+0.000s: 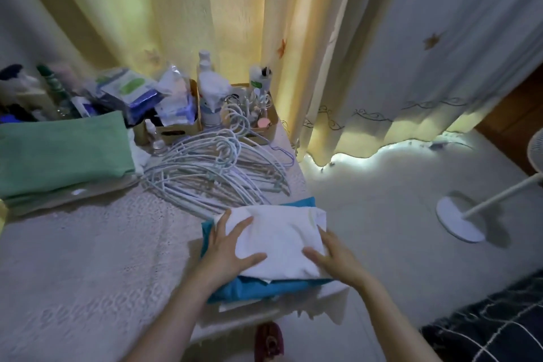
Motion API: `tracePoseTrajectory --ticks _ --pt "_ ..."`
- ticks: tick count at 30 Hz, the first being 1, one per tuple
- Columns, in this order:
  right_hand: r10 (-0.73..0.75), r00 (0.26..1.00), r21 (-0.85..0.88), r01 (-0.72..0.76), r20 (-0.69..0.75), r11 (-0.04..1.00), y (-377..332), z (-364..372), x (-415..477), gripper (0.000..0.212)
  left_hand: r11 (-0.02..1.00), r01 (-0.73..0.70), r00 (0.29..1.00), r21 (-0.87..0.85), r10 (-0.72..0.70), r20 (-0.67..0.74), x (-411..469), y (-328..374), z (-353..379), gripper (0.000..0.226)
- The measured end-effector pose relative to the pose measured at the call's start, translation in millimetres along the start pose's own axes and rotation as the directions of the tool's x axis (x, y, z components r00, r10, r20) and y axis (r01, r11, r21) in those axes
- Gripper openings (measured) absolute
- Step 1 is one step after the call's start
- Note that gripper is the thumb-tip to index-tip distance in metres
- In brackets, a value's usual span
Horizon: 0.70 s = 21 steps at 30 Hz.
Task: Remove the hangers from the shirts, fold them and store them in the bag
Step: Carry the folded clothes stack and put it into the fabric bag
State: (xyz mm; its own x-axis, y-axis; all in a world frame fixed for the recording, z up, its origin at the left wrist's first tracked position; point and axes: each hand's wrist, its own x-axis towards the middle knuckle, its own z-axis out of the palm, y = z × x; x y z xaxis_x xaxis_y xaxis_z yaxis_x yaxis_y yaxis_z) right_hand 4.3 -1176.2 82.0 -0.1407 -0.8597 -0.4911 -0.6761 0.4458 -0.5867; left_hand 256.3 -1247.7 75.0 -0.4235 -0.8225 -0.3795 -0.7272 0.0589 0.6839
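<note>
Left fingers (pixel 244 225) are spreading wide and flat over the folded white shirt (pixel 282 238), the left hand (pixel 232 247) pressing its near-left part, while the right hand (pixel 332 258) is lying along the shirt's right edge, fingers straight, gripping nothing. That white shirt is sitting on a folded teal shirt (pixel 252 288) at the right edge of the table (pixel 88 258). Just behind the stack a pile of white hangers (pixel 211 167) is lying bare, a folded green cloth (pixel 64 153) off to the left.
</note>
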Motion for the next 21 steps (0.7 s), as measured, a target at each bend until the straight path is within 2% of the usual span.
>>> tracePoseTrajectory --ticks 4,6,7,8,10,11,13,15,17,19,21 --pt "-0.051 0.998 -0.002 0.051 0.023 0.999 -11.3 -20.2 32.7 0.067 0.97 0.064 0.987 -0.234 -0.097 -0.131 16.8 1.2 -6.1 0.064" --pt "-0.044 0.999 0.052 0.043 0.004 0.998 -14.5 -24.0 42.7 0.074 0.937 0.125 0.948 -0.327 -0.21 -0.239 18.3 -6.9 -11.7 0.068" --pt "-0.027 1.0 0.089 0.027 -0.006 0.996 -15.0 -23.4 45.9 0.077 0.912 0.202 0.917 -0.357 -0.305 -0.259 17.6 -12.6 -13.6 0.077" --pt "-0.008 1.0 0.121 0.01 -0.015 0.993 -14.9 -21.8 48.1 0.079 0.87 0.302 0.882 -0.39 -0.41 -0.233 16.0 -18.2 -14.1 0.087" --pt "0.029 0.999 0.165 -0.027 -0.013 0.986 -11.8 -19.5 52.6 0.08 0.731 0.471 0.819 -0.495 -0.57 -0.062 13.9 -24.9 -10.9 0.101" --pt "0.054 0.998 0.183 -0.056 0.017 0.981 -10.8 -19.8 54.6 0.081 0.652 0.512 0.804 -0.56 -0.592 0.046 13.3 -26.5 -8.1 0.101" --pt "0.103 0.99 0.182 -0.119 0.095 0.976 -10.6 -21.9 57.8 0.085 0.538 0.523 0.815 -0.662 -0.542 0.204 10.7 -24.5 -3.3 0.083" --pt "0.129 0.982 0.109 -0.145 0.137 0.983 -11.9 -24.5 61.4 0.085 0.532 0.501 0.843 -0.683 -0.479 0.245 9.1 -18.3 -3.1 0.058" --pt "0.153 0.979 0.039 -0.16 0.138 0.986 -15.8 -28.6 63.1 0.078 0.567 0.478 0.864 -0.671 -0.441 0.243 10.6 -14.9 -7.7 0.042" --pt "0.192 0.972 0.025 -0.197 0.133 0.98 -19.8 -32.1 61.3 0.073 0.579 0.475 0.867 -0.663 -0.437 0.24 12.1 -13.7 -15.1 0.036" --pt "0.219 0.968 0.1 -0.232 0.125 0.968 -20.3 -35.3 60.3 0.073 0.55 0.504 0.847 -0.666 -0.468 0.254 12.0 -11.4 -22.9 0.039"
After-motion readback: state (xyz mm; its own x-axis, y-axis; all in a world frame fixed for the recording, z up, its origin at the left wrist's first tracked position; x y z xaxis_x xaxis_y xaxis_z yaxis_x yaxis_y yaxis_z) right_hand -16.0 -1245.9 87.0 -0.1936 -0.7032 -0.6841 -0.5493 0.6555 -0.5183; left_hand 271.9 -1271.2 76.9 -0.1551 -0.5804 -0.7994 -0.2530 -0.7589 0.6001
